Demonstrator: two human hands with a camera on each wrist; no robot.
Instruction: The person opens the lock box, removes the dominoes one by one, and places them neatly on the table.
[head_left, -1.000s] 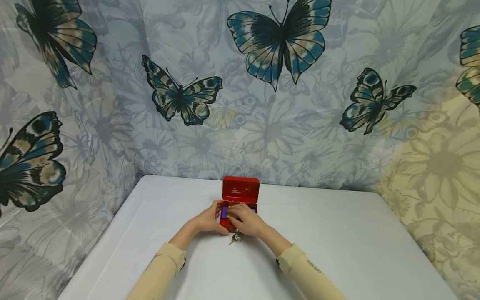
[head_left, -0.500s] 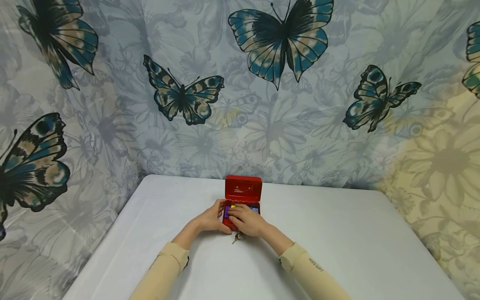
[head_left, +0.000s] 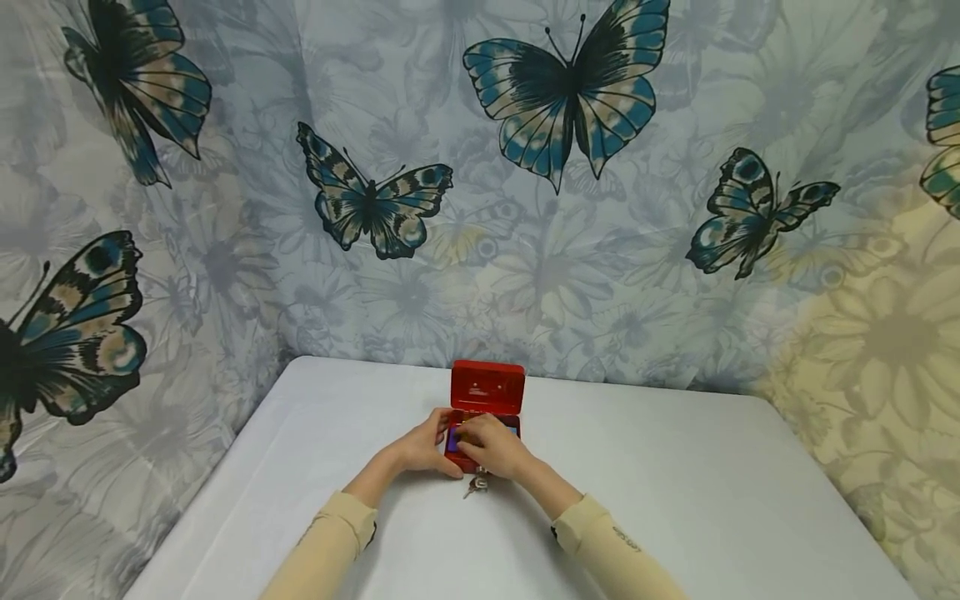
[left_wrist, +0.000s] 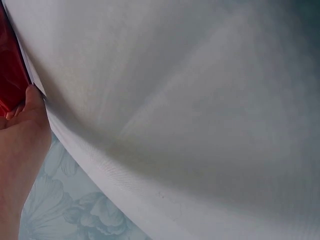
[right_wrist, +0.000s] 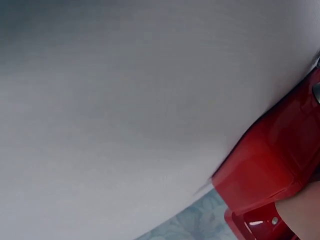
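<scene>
A small red metal cash box (head_left: 487, 387) stands on the table with its hinged lid raised. My left hand (head_left: 420, 447) grips its left side, thumb at the front corner; in the left wrist view that hand (left_wrist: 25, 120) meets the red box wall (left_wrist: 11, 60). Reaching over the front rim, my right hand (head_left: 493, 446) has bent fingers inside the box. Purple (head_left: 453, 439) and light blue pieces (head_left: 514, 431) show around it; whether the hidden fingertips pinch a piece, I cannot tell. A bunch of keys (head_left: 476, 485) hangs at the box front.
White cloth covers the table (head_left: 637, 467), which stretches to both sides of the box. Behind it hangs a fabric backdrop (head_left: 540, 292) with flowers and butterflies. The right wrist view shows the box's outer wall (right_wrist: 257, 170) close up.
My right hand's fingers, flatter half a second ago, are now more arched, and less yellow shows beside them. My left hand keeps its hold on the box. The head view has shifted slightly.
</scene>
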